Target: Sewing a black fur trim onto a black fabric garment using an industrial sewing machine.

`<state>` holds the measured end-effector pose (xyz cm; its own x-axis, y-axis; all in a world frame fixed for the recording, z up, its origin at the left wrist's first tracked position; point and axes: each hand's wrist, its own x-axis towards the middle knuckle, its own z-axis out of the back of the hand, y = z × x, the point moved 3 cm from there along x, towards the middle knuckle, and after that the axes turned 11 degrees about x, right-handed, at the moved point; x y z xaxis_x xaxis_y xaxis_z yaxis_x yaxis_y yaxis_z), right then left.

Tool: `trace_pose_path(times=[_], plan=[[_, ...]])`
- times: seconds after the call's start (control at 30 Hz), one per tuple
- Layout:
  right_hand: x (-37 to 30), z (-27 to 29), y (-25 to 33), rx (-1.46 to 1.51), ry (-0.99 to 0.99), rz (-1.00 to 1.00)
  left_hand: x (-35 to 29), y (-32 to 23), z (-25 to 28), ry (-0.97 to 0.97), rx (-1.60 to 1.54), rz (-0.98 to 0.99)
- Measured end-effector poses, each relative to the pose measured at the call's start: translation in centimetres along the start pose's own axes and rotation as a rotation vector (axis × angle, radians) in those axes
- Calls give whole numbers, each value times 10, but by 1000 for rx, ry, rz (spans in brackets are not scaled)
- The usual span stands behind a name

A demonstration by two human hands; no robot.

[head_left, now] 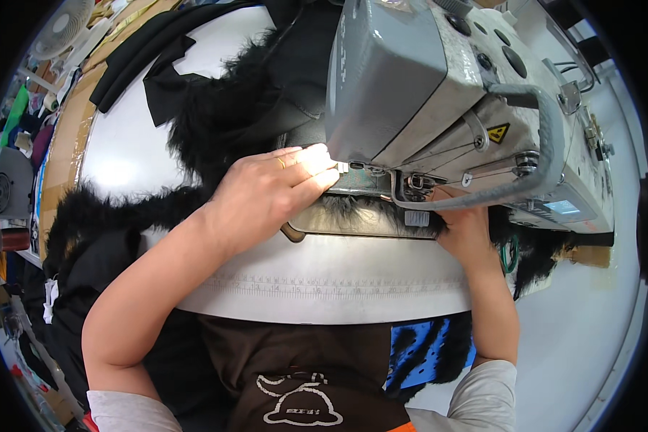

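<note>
Left hand [270, 191]: fingers together, pressing black fur fabric [216, 122] flat beside sewing machine [439, 93]
Right hand [464, 227]: on fur, finger spread hidden

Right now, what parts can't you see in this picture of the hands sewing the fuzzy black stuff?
All in the head view:
- The needle: hidden behind the grey sewing machine head.
- Right hand: its fingertips are tucked under the machine, so its grip is unclear.
- Black fur fabric: the part being stitched is covered by the left hand and the machine.
- Ruler marks on the table edge: too small to read.
</note>
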<state>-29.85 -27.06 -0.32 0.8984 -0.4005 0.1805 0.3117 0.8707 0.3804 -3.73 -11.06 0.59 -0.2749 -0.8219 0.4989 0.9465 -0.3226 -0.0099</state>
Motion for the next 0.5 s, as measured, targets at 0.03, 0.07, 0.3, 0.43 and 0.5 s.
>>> trace_pose_path(times=[0.03, 0.07, 0.3, 0.43, 0.5], plan=[[-1, 0, -1, -15, -22, -23, 1, 0, 1, 0, -1, 6], [-1, 0, -1, -16, -22, -24, 2, -1, 2, 0, -2, 11], [5, 2, 2, 20, -46, -7, 1, 2, 0, 177, 51, 38], [5, 1, 0, 55, 7, -63, 0, 3, -2, 112, 63, 27], [5, 1, 0, 42, -8, -46, 1, 2, -4, 98, 60, 28]])
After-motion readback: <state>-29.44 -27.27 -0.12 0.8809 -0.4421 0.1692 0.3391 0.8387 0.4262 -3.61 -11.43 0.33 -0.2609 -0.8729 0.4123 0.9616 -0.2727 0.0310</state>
